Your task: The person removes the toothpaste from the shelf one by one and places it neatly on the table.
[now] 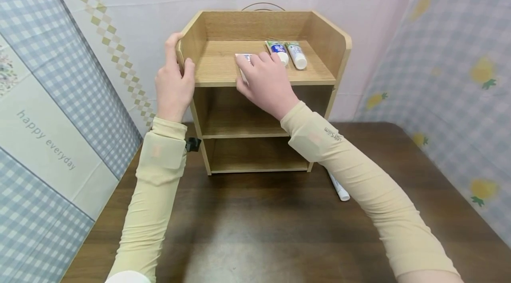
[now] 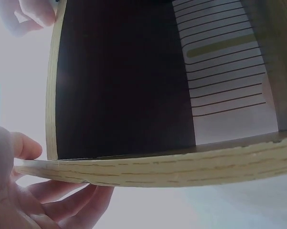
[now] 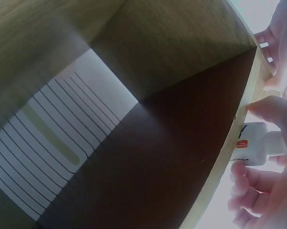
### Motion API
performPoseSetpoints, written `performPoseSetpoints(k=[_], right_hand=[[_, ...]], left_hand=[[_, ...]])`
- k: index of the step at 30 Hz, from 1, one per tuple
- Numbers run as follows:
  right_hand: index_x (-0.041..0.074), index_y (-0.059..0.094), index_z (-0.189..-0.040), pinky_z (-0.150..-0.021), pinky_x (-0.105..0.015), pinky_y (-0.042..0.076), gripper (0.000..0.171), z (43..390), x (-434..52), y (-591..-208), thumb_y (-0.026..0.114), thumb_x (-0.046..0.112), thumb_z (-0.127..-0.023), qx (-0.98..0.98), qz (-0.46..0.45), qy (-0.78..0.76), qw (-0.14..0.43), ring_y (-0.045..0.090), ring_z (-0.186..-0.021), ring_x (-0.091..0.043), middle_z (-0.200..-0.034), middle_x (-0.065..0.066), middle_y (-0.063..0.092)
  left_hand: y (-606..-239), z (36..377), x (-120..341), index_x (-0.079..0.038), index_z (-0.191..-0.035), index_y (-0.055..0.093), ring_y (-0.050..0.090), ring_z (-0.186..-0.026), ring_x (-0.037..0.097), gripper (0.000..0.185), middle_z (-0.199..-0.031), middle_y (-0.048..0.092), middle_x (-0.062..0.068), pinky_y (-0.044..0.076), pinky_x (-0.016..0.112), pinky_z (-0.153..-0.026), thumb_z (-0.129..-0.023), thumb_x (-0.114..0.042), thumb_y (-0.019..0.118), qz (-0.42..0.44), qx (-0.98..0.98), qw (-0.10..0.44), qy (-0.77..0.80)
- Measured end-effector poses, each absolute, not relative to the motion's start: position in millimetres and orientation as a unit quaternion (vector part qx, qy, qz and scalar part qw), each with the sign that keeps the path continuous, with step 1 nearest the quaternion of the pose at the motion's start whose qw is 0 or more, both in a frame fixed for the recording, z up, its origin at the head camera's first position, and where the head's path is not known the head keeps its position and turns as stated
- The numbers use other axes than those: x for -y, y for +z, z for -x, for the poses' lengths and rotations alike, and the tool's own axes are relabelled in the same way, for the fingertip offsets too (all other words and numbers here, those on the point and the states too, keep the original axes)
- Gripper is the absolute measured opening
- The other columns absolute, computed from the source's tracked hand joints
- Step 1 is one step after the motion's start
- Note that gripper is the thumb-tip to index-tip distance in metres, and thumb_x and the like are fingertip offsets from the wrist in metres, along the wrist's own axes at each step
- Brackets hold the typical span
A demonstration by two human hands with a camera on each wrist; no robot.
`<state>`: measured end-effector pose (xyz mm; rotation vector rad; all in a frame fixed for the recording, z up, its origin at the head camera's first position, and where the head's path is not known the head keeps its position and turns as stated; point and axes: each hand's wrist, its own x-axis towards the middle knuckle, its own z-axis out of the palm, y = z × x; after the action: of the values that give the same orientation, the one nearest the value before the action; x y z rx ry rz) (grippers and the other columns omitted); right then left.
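My left hand (image 1: 174, 81) grips the front edge of the left side panel of a small wooden shelf unit (image 1: 263, 132), thumb inside and fingers outside. The left wrist view shows those fingers (image 2: 81, 202) curled beneath the panel edge. My right hand (image 1: 268, 81) holds a white tube (image 3: 250, 143) on the top shelf, left of two other tubes; the hand covers most of it in the head view. To its right lie a blue-and-white tube (image 1: 278, 50) and a white tube (image 1: 296, 55), side by side with white caps facing forward.
Another white tube (image 1: 339, 189) lies on the dark wooden table (image 1: 255, 229), right of the unit and partly hidden by my right forearm. Two lower shelves open toward me. Patterned cloth (image 1: 447, 74) hangs at the back and both sides.
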<state>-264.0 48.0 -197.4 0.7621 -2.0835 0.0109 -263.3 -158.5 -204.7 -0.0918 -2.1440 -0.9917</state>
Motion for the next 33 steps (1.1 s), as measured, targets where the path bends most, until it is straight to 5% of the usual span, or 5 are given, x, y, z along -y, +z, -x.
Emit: performPoseSetpoints(k=[22,33], right_hand=[[0.003,0.051,-0.092,-0.052,-0.037,0.040,0.020,251,-56,-219,0.056,0.022,-0.089,0.832,-0.283,0.057,0.474,0.055,-0.060,-0.029,-0.066,-0.008,0.055],[0.005,0.058,-0.092,-0.061,-0.036,0.045,0.015,242,-67,-232,0.058,0.018,-0.085,0.809,-0.308,0.103,0.490,0.055,-0.066,-0.024,-0.075,-0.006,0.061]], left_hand=[[-204,263,157,-0.044,-0.142,0.033,0.050,-0.069,0.030,0.049,-0.074,0.053,0.015,0.037,0.036,-0.060,-0.097,-0.025,0.040,0.040,0.839,0.382,-0.386],[-205,265,158,-0.043,-0.142,0.033,0.051,-0.071,0.031,0.049,-0.080,0.059,0.020,0.037,0.037,-0.061,-0.096,-0.026,0.040,0.035,0.837,0.381,-0.392]])
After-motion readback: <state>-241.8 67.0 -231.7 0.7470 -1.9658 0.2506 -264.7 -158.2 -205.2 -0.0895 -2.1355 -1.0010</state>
